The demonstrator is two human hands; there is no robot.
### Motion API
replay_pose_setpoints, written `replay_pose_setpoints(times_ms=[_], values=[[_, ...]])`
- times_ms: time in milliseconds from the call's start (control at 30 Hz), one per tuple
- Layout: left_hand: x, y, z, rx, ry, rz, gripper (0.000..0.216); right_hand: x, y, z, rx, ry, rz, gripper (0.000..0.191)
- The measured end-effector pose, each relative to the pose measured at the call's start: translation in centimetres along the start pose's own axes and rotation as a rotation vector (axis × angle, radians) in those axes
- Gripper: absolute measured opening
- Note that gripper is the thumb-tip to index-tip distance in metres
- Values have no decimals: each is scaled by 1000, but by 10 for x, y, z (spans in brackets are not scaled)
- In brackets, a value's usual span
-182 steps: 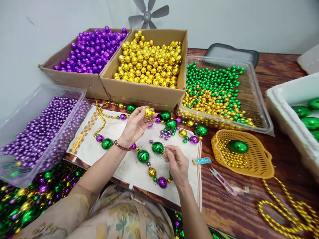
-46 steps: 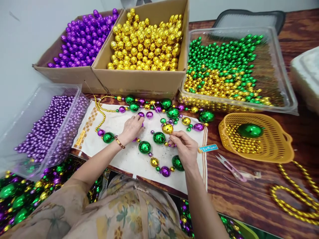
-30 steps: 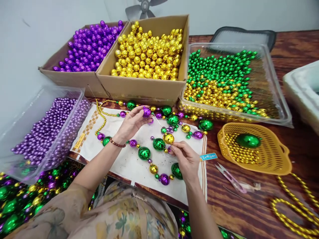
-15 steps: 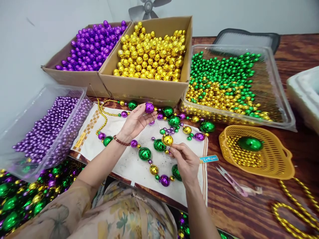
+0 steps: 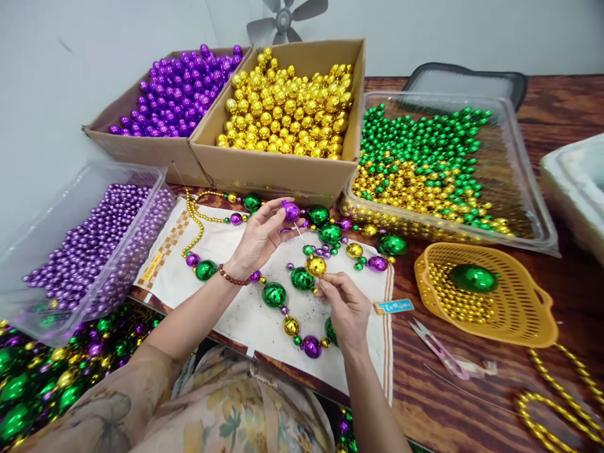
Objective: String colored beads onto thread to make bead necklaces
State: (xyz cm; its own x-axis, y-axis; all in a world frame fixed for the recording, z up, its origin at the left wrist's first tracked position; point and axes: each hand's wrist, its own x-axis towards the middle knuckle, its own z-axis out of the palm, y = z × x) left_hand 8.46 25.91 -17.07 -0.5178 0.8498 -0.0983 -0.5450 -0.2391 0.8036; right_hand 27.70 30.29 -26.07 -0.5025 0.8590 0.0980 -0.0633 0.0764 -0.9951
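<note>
My left hand (image 5: 260, 238), with a brown bead bracelet (image 5: 233, 277) at the wrist, pinches a shiny purple bead (image 5: 290, 211) between thumb and fingers. A thin pale needle or stiff thread (image 5: 300, 233) runs from this bead down to a small green bead (image 5: 307, 250) and a large gold bead (image 5: 316, 266). Just below the gold bead, my right hand (image 5: 346, 308) is closed in a pinch; the part between its fingertips is partly hidden. Around both hands a strand of green, gold and purple beads (image 5: 274, 295) lies on a white cloth (image 5: 245, 321).
Cardboard boxes of purple beads (image 5: 179, 94) and gold beads (image 5: 287, 107) stand at the back. Clear tubs hold small purple beads (image 5: 94, 239) and green and gold beads (image 5: 425, 157). A yellow basket (image 5: 523, 302), thread snips (image 5: 438, 349) and a gold bead chain (image 5: 547, 415) lie right.
My left hand with the purple bead has moved slightly right and down, closer to the gold bead. The right hand has stayed almost in place. The whole view has shifted slightly.
</note>
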Motion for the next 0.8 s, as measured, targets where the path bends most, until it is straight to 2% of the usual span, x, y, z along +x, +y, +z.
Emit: replay_pose_setpoints(times_ms=[233, 433, 633, 800], values=[[-11, -16, 7, 63, -45, 28, 30, 8, -3, 10, 93, 27, 7, 7], [-10, -21, 7, 64, -41, 36, 29, 12, -9, 8, 191, -59, 84, 11], [-11, -29, 9, 113, -85, 37, 29, 14, -6, 6, 239, 36, 204, 16], [-10, -30, 15, 222, -191, 83, 36, 17, -3, 0, 293, 17, 205, 22]])
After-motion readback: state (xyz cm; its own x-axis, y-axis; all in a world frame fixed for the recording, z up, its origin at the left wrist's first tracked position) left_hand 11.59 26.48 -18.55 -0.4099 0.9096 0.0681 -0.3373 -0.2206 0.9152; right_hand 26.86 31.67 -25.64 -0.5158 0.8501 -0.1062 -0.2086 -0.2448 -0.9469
